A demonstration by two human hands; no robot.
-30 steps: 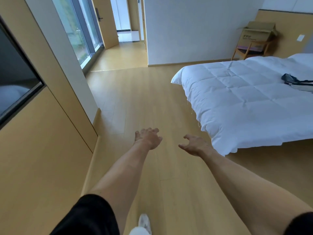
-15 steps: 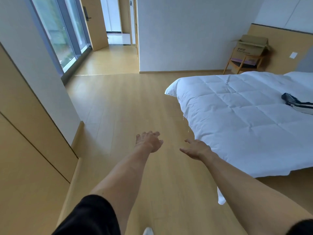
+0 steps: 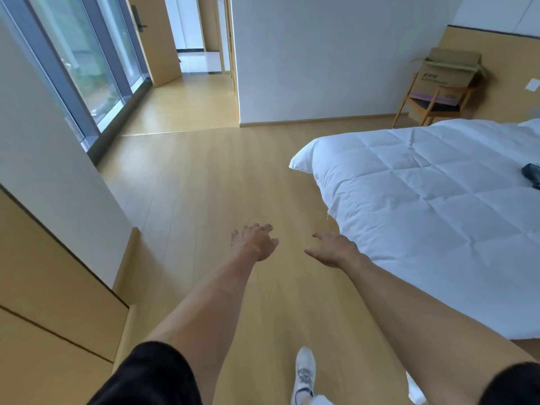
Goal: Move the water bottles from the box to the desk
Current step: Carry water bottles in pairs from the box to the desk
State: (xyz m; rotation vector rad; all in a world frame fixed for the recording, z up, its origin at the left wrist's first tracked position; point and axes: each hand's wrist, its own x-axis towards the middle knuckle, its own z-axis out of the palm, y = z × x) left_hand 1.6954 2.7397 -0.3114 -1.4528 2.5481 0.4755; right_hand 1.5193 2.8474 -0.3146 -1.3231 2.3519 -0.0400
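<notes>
Wood floor [image 3: 204, 185] and white-quilted bed [image 3: 423, 214] fill the room. Since 1 s ago the view has advanced past the bed's corner; the cardboard box [image 3: 447, 72], on a chair [image 3: 432, 108] by the far wall, looms larger, so the approach continues. Left hand [image 3: 253, 241] and right hand [image 3: 333, 249] hang apart, loosely curled, empty. No bottles or desk visible.

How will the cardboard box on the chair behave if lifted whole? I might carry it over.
The cardboard box probably flexes: its top flaps stand open. It overhangs the wooden chair, so a push might tip it. Its weight is unclear; the contents are hidden.
</notes>
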